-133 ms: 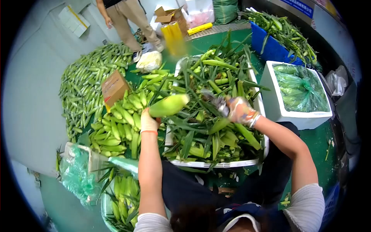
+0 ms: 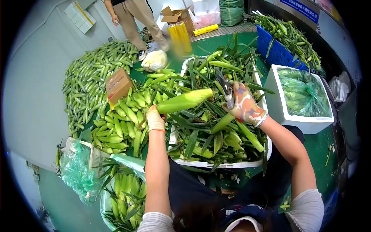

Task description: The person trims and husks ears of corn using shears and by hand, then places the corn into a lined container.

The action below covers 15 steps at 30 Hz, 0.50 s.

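My left hand, in a pale glove, is closed round one end of a green corn ear, whose other end points right above the white crate. Right of the ear, my right hand, in a patterned glove, grips a dark metal cutting tool with its blades up and to the left. The tool and the ear are apart. Husks and long leaves fill the crate under both hands. Trimmed ears lie heaped left of my left hand.
A cardboard box stands by a large pile of wrapped ears. At right are a foam box and a blue basket. A lined tub holds ears at lower left. Another person stands at the back.
The corn ear has moved right and now shows more of its length. My right hand and the tool have shifted slightly right and up. The whole view has shifted a little.
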Each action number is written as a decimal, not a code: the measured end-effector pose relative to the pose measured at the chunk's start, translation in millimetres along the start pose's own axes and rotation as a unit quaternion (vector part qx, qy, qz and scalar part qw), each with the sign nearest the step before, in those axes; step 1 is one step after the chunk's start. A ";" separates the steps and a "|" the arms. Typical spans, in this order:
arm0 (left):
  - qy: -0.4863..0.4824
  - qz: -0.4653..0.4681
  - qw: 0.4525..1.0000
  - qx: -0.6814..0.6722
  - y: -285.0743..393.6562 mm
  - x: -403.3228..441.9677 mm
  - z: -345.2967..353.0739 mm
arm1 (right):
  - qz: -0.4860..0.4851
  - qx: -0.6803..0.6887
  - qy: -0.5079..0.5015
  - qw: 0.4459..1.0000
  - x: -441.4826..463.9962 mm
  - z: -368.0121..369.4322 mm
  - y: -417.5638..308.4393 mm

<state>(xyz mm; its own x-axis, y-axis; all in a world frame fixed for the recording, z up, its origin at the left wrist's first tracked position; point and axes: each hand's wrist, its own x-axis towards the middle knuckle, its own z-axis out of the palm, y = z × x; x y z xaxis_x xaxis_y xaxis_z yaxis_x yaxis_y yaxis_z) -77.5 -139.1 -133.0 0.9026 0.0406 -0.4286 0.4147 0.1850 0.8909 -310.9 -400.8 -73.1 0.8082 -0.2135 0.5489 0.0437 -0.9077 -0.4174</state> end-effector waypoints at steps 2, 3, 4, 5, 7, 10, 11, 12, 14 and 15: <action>-0.005 0.061 0.998 0.009 -11.7 -6.7 13.9 | 0.035 0.082 -0.052 0.995 17.8 -13.6 -19.0; 0.000 0.040 0.999 0.002 -8.3 -12.0 20.9 | 0.037 0.040 -0.078 0.996 24.7 -11.2 -26.3; -0.007 0.024 1.000 -0.017 -7.8 -19.1 25.1 | 0.035 0.042 -0.121 0.991 26.3 1.4 -21.8; -0.012 0.013 0.999 -0.034 -3.7 -29.2 25.5 | 0.032 0.049 -0.161 0.985 25.4 15.9 -18.4; 0.026 0.045 0.996 -0.074 2.8 -33.9 25.4 | 0.070 0.056 -0.129 0.988 8.2 33.5 -23.3; -0.013 0.050 0.997 -0.065 3.2 -36.3 16.6 | 0.179 0.264 -0.048 0.946 -5.2 30.7 -40.9; -0.007 0.074 0.993 -0.095 3.9 -45.0 18.1 | 0.196 0.322 -0.040 0.926 -5.5 37.5 -38.2; -0.020 0.060 0.994 -0.091 6.4 -46.1 16.4 | 0.181 0.348 -0.035 0.919 -8.8 41.8 -37.9; -0.014 0.007 0.994 -0.110 6.1 -36.2 18.6 | 0.148 0.369 -0.031 0.917 -8.2 48.1 -41.8; -0.039 -0.013 0.992 -0.120 0.2 -34.2 17.5 | 0.076 0.314 -0.030 0.946 -11.1 41.5 -40.7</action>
<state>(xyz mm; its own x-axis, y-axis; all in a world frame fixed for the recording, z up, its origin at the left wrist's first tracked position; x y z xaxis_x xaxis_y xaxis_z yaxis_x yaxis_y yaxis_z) -106.3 -157.6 -115.6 0.9021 -0.0415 -0.4296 0.4069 0.4138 0.8144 -297.3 -346.5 -92.3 0.8646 -0.2858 0.4134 0.2497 -0.4696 -0.8468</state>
